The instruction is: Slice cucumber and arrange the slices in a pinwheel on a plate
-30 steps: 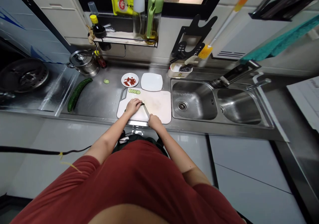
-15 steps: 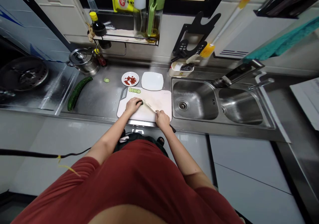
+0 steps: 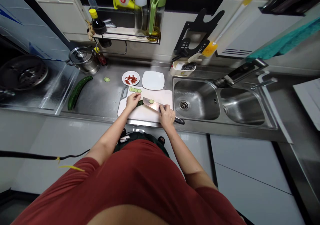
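My right hand (image 3: 167,115) grips a kitchen knife by its black handle (image 3: 179,121). Its broad blade (image 3: 148,104) is tilted with its face up over the white cutting board (image 3: 132,116), and a round cucumber slice (image 3: 151,101) clings to it. Just left of the blade lies a dark green cucumber piece (image 3: 140,102). My left hand (image 3: 133,101) is beside this piece, fingers stretched forward and slightly apart, not wrapped around it. Beyond those fingertips, a row of cucumber slices (image 3: 135,89) overlaps along the board's far edge.
Behind the board stand a plate of chopped red pieces (image 3: 135,74) and a white square plate (image 3: 153,80). A whole cucumber (image 3: 78,93) and a cucumber end (image 3: 107,79) lie left. A steel pot (image 3: 86,64) is farther back; a double sink (image 3: 197,116) adjoins the right.
My right hand has moved slightly right, turning the blade so its face and the slice show. My left hand has loosened from the cucumber piece and shifted slightly forward.
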`<control>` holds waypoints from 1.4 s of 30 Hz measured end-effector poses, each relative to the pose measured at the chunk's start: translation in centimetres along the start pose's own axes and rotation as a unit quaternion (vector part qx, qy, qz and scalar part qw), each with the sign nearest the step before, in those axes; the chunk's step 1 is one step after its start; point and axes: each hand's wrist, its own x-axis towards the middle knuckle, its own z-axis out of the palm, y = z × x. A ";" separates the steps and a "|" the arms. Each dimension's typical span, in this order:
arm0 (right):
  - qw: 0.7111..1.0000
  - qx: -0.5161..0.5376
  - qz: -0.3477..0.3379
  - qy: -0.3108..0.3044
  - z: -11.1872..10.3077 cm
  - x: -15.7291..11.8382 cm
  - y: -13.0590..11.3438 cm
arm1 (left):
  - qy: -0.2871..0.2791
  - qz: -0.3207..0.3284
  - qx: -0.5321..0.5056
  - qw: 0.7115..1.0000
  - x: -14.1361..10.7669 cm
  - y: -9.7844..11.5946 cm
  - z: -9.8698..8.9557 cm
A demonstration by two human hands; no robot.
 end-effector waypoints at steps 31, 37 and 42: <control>0.993 0.034 0.020 0.111 4.3 -1.1 3.7 | -0.001 -0.187 -0.007 0.982 3.9 -0.8 1.6; 0.993 0.041 0.032 0.104 4.4 -1.2 3.7 | 0.010 -0.195 0.036 0.980 6.1 -2.7 2.6; 0.993 0.050 0.038 0.103 4.2 -1.0 3.5 | -0.006 -0.177 0.082 0.981 6.9 -2.4 3.0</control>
